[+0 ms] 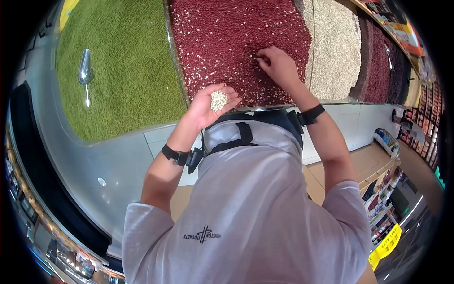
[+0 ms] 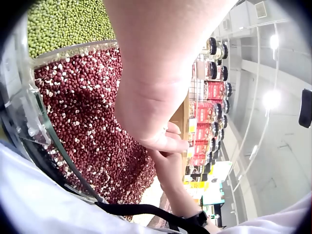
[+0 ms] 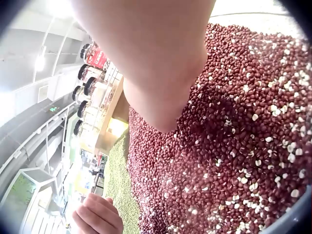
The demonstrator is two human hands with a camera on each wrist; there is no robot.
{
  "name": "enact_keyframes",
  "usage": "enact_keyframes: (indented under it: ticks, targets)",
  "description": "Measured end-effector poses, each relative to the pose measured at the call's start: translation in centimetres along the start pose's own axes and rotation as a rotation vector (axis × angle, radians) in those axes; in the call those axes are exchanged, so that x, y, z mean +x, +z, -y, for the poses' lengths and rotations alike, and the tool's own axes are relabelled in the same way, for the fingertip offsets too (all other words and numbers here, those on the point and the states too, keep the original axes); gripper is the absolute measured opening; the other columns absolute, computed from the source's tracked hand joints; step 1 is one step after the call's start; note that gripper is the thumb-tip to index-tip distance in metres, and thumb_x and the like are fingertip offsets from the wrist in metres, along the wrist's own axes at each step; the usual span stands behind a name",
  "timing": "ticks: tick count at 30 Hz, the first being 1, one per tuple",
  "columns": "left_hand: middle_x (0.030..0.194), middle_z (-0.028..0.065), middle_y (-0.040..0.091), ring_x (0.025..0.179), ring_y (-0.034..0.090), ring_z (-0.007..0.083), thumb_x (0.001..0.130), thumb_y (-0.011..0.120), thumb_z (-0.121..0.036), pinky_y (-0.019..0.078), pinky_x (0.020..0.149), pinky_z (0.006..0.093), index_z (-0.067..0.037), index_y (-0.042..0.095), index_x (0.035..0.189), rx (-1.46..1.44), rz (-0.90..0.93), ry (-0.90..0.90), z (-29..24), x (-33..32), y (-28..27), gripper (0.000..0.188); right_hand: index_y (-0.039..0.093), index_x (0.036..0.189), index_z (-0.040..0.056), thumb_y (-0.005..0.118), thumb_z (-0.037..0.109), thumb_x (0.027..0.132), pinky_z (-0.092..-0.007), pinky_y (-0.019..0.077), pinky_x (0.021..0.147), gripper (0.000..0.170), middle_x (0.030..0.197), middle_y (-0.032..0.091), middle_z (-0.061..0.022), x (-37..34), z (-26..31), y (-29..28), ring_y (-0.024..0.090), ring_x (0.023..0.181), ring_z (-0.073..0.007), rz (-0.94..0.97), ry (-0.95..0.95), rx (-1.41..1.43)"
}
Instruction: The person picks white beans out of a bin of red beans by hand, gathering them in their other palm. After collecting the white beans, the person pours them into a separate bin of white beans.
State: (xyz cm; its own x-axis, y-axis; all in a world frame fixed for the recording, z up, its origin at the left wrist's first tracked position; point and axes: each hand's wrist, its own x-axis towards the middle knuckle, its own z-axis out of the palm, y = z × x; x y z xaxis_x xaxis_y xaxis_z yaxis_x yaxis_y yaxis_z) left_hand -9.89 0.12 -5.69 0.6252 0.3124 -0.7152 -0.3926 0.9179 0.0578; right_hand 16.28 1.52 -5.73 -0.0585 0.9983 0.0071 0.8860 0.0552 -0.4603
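Note:
My left hand is palm up over the front edge of the red beans, its fingers relaxed around a small heap of white pieces resting in the palm. Over the red beans to the right is my right hand, thumb and fingertips bent close together; whether they pinch a piece cannot be seen. White pieces lie scattered among the red beans. In the right wrist view the left hand shows at the bottom, and the right hand's fingers are hidden.
Green beans with a metal scoop fill the bin on the left. Pale beans lie in the bin to the right, with darker ones beyond. A clear divider and the front rim border the red beans. Jars stand on shelves.

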Motion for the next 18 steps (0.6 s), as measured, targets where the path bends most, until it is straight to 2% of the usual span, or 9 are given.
enact_keyframes:
  ticks: [1, 3, 18]
  targets:
    - [0.096, 0.0197, 0.066, 0.094, 0.066, 0.0346, 0.093, 0.056, -0.02, 0.0592, 0.084, 0.0395, 0.002, 0.061, 0.092, 0.004, -0.017, -0.009, 0.0, 0.0, 0.1, 0.023, 0.068, 0.094, 0.012, 0.067, 0.019, 0.083, -0.036, 0.0529, 0.069, 0.014, 0.084, 0.062, -0.0044, 0.2, 0.0, 0.4, 0.064, 0.079, -0.0244, -0.001, 0.003, -0.002]
    - [0.096, 0.0196, 0.065, 0.095, 0.066, 0.0345, 0.093, 0.056, -0.02, 0.0595, 0.083, 0.0393, 0.002, 0.061, 0.092, 0.009, -0.033, -0.019, 0.1, -0.2, 0.4, 0.022, 0.068, 0.094, 0.0134, 0.067, 0.022, 0.082, -0.0356, 0.0533, 0.069, 0.014, 0.084, 0.061, -0.0027, 0.5, 0.2, 1.1, 0.063, 0.081, -0.0233, -0.056, -0.117, -0.073]
    - [0.094, 0.0177, 0.065, 0.093, 0.066, 0.0333, 0.094, 0.055, -0.019, 0.0599, 0.083, 0.0384, 0.001, 0.059, 0.089, 0.002, 0.007, -0.035, 0.0, 0.0, 0.6, 0.022, 0.068, 0.092, 0.0147, 0.067, 0.023, 0.08, -0.0364, 0.054, 0.07, 0.014, 0.085, 0.059, -0.0033, 1.0, 0.0, 2.2, 0.063, 0.085, -0.0241, -0.027, -0.149, -0.121]
